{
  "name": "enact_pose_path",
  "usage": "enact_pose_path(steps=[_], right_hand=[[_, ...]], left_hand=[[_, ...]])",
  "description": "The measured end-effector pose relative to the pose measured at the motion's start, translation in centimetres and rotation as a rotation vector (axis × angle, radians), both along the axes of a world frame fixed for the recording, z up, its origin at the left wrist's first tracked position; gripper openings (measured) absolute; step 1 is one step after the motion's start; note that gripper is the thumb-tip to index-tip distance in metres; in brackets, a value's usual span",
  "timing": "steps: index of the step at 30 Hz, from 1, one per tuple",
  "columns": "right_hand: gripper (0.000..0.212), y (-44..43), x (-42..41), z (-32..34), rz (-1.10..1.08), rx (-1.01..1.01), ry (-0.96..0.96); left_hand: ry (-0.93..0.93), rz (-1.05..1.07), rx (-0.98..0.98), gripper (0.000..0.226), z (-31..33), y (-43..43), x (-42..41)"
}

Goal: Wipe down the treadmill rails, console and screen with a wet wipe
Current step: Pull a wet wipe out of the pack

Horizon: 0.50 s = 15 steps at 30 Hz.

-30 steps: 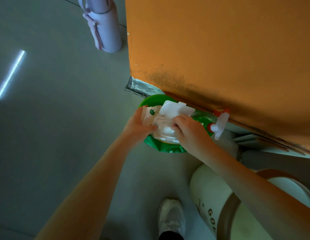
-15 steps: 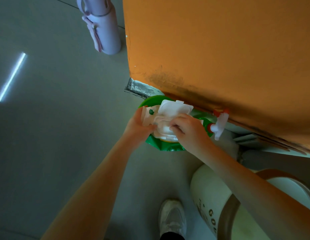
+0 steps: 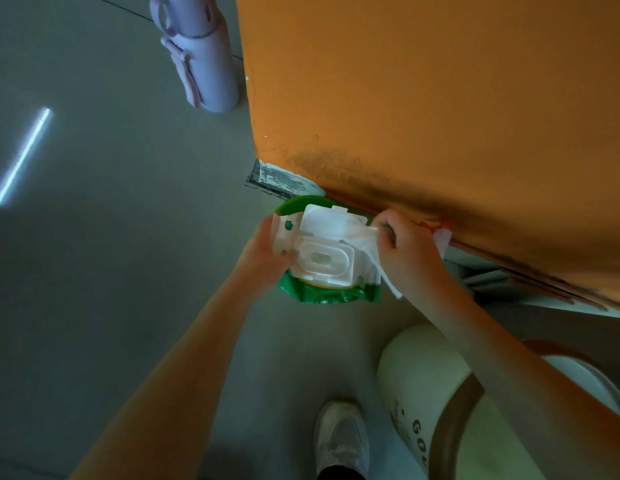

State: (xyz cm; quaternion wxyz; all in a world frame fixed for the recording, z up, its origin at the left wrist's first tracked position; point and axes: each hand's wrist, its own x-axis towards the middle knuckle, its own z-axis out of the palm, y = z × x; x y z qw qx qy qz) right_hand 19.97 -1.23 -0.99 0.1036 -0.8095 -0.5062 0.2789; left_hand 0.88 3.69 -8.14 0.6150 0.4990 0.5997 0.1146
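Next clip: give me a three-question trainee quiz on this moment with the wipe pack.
1. True or false: the flip lid of the wipe pack is closed.
2. Which hand pinches the wipe? A) left hand B) right hand
3. Fill in: the purple bottle stands on the ____.
Key: 1 false, the flip lid stands open. 2 B; the left hand holds the wipe pack. 3 floor.
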Motion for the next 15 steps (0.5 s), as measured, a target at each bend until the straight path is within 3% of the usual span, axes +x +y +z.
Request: enact_pose_path(steps=[7,15], right_hand=[[0.028,-1.6,0.6,-2.4,-0.164,-0.240,0.027],[0.039,-1.8,1.3,-2.8,-0.591,-0.303,0.433]], left_hand=[[-0.221,0.042,-0.131,0.057,0.6,0.0,-0.5],[-0.482,0.227,-0.339,0.045,1.5,0.1,-0.8]])
